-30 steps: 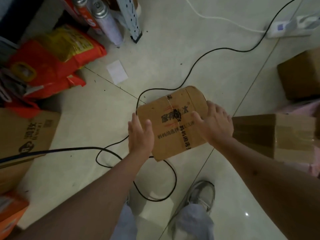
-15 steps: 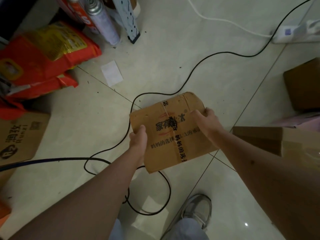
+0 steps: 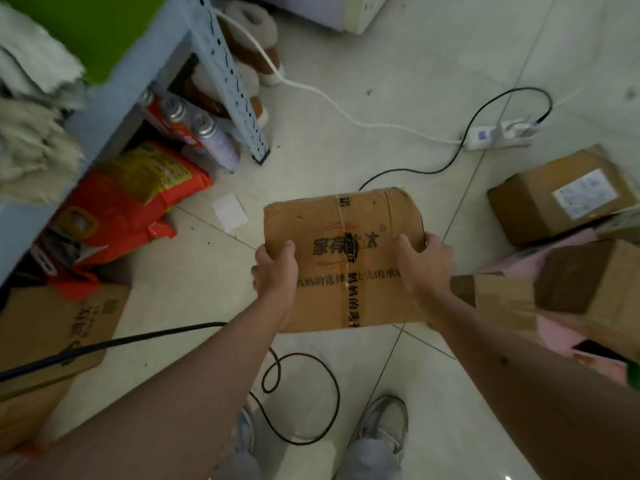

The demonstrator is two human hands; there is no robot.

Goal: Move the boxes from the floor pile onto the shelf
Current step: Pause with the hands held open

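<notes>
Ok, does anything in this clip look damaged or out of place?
The held box has a crushed, rounded far-right corner. Both hands grip its sides. A black cable loops on the floor by the person's feet, a possible trip hazard.

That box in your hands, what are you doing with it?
A person is holding a cardboard box off the floor, the left hand gripping its left edge and the right hand its right edge. It is meant for the shelf on the left. More boxes wait on the floor to the right, and a black cable loops on the tiles near the person's shoes.
</notes>
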